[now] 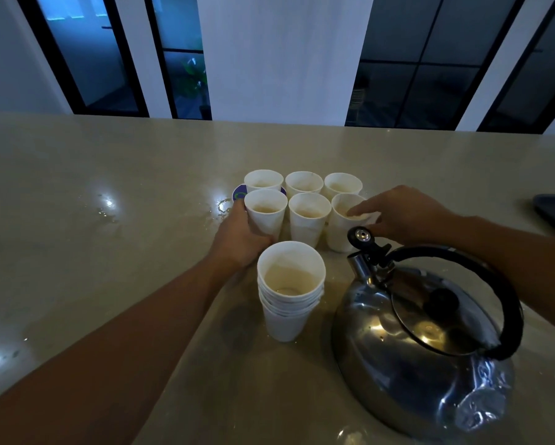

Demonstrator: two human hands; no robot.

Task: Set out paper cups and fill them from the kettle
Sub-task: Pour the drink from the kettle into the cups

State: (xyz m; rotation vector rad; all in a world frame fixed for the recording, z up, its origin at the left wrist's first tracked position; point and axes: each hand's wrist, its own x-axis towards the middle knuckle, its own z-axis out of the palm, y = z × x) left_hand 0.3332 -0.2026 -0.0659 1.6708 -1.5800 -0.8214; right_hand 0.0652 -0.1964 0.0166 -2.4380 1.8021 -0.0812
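We take the stainless steel kettle point(420, 342) as our landmark; it stands on the beige tabletop point(109, 284) with its black handle arched over the lid and its spout cap flipped up. Just left of the kettle we see a stack of white paper cups point(290, 290), upright, the top one showing a little liquid at its bottom.

Beyond the kettle and the stack, six single paper cups stand in two rows of three, close together. Our left hand point(240, 239) grips the near-left cup point(265, 213), fingers curled round its left side and the palm against its lower wall. Our right hand point(404, 213) reaches in above the kettle's spout and pinches the rim of the near-right cup point(343, 223), a finger over the rim and dipping inside, the rim bent slightly there. The near-middle cup point(308, 220) stands untouched between the two hands. The three far cups point(303, 183) lie behind these; the far-left one sits by a purple round coaster point(239, 194) that peeks out beside it. Several cups hold pale liquid low inside.

Farther left of the kettle, water droplets point(104, 210) glint on the tabletop.
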